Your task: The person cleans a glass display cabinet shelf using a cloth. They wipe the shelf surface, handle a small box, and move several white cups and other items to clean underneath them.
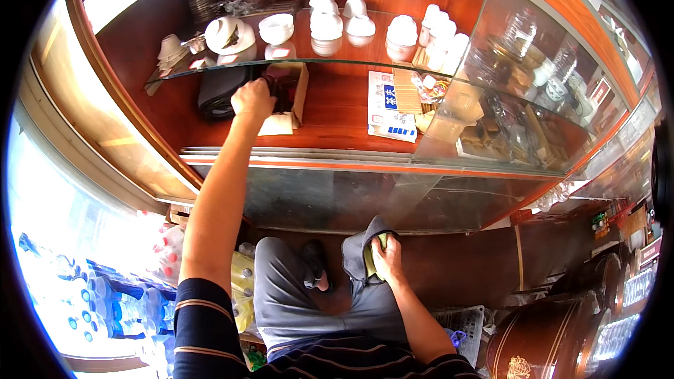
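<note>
My left hand (254, 99) reaches into the lower shelf of a wooden display cabinet. It is between a folded black item (224, 92) and an open cardboard box (301, 92) with dark contents. Its fingers curl down out of sight, so what they hold or touch is hidden. Low before the cabinet, over my knee, my right hand (387, 260) grips a grey cloth (356, 253) with a yellow-green patch showing beside the fingers.
White cups and bowls (326, 26) stand on a glass shelf (337, 65) above my left hand. A sliding glass pane (505, 79) covers the cabinet's right part. Packets (392, 108) lie on the lower shelf. Bottled water (121, 305) is stacked at left; a plastic basket (468, 326) sits at right.
</note>
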The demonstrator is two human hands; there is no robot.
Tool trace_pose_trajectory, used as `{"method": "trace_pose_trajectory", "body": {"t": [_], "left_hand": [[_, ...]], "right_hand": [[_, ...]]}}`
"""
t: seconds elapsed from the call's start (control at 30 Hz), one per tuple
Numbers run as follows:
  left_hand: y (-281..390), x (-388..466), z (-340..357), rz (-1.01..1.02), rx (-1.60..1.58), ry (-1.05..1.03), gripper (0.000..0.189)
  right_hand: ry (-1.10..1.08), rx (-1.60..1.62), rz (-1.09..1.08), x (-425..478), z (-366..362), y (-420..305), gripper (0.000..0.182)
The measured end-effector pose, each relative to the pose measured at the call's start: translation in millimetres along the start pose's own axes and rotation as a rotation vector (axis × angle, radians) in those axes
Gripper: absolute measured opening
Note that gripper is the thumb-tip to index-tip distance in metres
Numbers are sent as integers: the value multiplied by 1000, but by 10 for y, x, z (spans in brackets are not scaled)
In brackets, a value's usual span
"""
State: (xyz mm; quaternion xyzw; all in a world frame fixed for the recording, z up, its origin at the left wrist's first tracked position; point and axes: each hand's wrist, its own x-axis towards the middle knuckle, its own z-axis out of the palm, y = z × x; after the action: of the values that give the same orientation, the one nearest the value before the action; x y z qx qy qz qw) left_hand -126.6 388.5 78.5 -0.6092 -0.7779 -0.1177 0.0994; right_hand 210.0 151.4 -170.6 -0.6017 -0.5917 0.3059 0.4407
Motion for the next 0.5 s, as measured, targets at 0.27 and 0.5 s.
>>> {"method": "trace_pose_trajectory", "body": {"t": [0.27, 0.5], "left_hand": [[-295, 62, -39, -21, 29, -5, 36], [-257, 85, 44, -51, 2, 28, 31]], "right_hand": [[8, 28, -17, 4, 13, 54, 27], [28, 23, -51, 6, 23, 13, 23]]}}
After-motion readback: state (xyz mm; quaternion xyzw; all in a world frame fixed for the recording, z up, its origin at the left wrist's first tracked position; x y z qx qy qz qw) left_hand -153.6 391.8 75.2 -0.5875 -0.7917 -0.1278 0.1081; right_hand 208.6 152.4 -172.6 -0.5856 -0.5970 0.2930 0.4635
